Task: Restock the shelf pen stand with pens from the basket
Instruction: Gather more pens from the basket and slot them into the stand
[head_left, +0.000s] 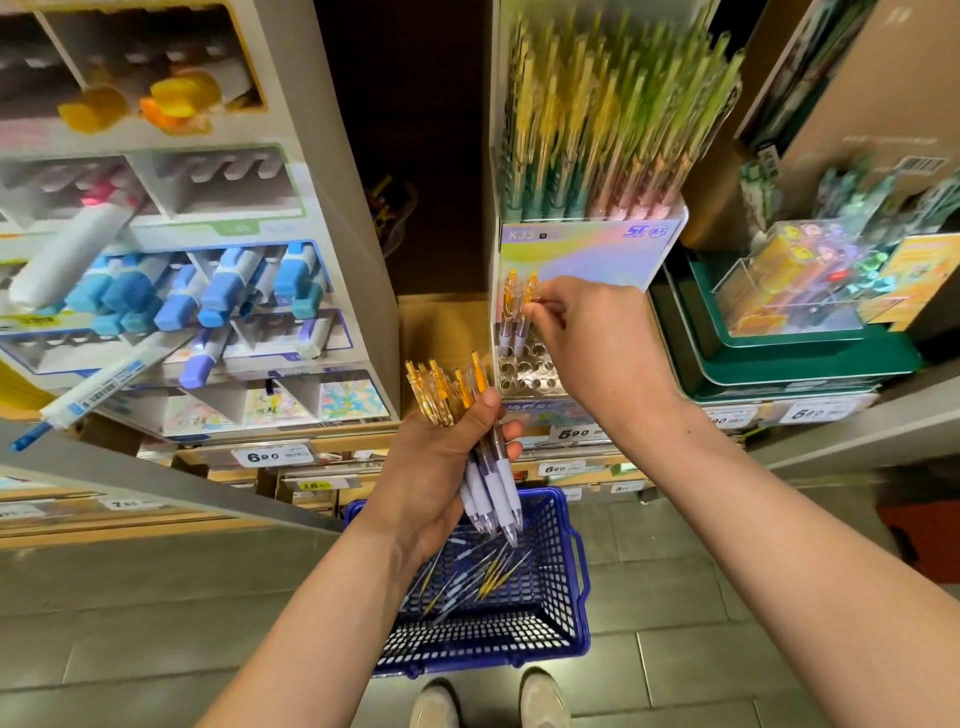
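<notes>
My left hand grips a bunch of pens with yellow tops and pale lilac grips, tips pointing down over the blue basket. More pens lie loose in the basket on the floor. My right hand pinches a yellow-topped pen standing in the lower tier of the shelf pen stand, next to another pen in the same row. Several round holes in that tier hold nothing. The stand's upper tier is packed with green and yellow pens.
A white display of blue and pink markers stands on the left. Green tins and a clear box of small toys sit on the right. Price tags line the shelf edges. My shoes are just behind the basket.
</notes>
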